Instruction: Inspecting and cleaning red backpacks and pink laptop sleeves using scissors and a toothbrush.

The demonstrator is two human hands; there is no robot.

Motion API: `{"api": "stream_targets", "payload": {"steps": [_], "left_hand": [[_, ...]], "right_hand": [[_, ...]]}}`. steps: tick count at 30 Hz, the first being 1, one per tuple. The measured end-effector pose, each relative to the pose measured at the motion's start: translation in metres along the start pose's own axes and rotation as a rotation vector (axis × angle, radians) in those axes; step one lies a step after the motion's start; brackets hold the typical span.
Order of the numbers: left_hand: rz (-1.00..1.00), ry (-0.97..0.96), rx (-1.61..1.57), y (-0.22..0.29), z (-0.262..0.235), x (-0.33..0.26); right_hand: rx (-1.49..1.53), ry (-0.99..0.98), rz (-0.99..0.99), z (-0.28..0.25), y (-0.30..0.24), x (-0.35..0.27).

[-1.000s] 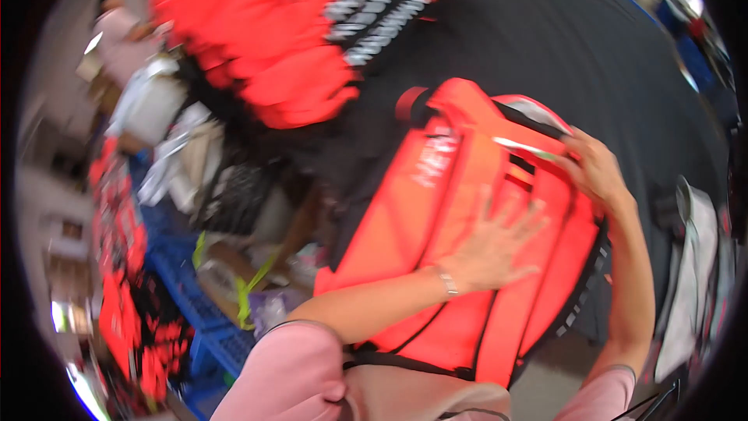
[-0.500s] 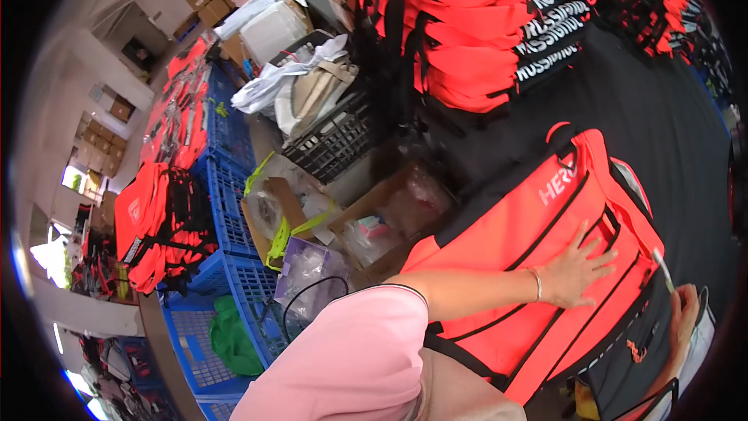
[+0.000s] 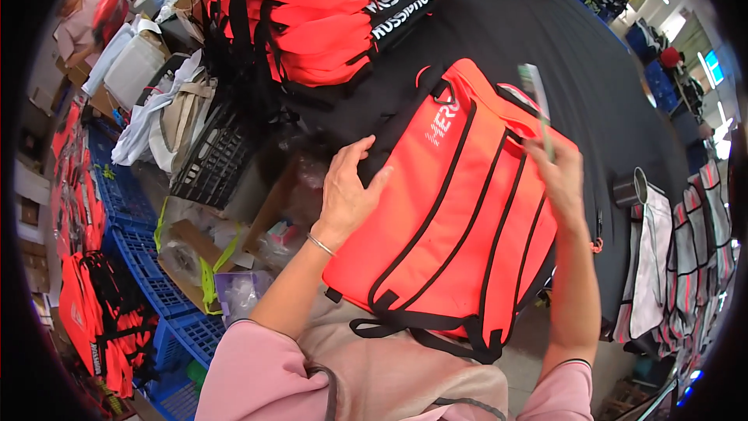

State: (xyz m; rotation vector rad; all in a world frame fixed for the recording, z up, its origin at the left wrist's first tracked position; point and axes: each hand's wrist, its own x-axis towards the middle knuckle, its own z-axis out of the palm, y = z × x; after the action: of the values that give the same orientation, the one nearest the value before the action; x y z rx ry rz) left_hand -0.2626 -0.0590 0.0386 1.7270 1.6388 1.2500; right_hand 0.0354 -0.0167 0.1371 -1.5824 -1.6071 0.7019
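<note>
While the right hand [image 3: 558,175] has its fingers clamped on a slim pale tool [image 3: 538,93], the left hand [image 3: 349,196], fingers apart, flanks the red backpack [image 3: 425,210], probably to steady it.

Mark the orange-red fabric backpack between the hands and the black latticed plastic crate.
Orange-red fabric backpack [image 3: 479,230]: head view, its upward-facing side.
Black latticed plastic crate [image 3: 212,164]: head view, latticed side wall.

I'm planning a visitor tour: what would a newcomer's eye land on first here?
First, the bright orange-red backpack in the centre, vivid against the black cloth. The left hand is at its left edge, while the right hand holds a blurred, thin pale tool at its upper right. Next, the similarly coloured stack at upper left.
</note>
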Motion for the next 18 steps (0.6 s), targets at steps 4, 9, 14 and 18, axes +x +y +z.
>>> {"api": "stream_targets", "payload": {"steps": [4, 9, 14, 18], "left_hand": [[-0.011, 0.042, 0.091, -0.007, 0.003, -0.004], [-0.007, 0.128, 0.238, -0.011, 0.000, -0.001], [-0.236, 0.005, 0.184, -0.033, -0.015, -0.004], [-0.265, -0.070, -0.266, -0.047, -0.009, -0.011]], "right_hand": [[0.145, -0.138, 0.040, 0.076, -0.023, 0.018], [0.056, -0.162, 0.037, 0.136, -0.029, 0.032], [0.075, -0.162, 0.118, 0.163, -0.036, 0.036], [0.204, 0.007, 0.241, 0.172, -0.015, 0.055]]}}
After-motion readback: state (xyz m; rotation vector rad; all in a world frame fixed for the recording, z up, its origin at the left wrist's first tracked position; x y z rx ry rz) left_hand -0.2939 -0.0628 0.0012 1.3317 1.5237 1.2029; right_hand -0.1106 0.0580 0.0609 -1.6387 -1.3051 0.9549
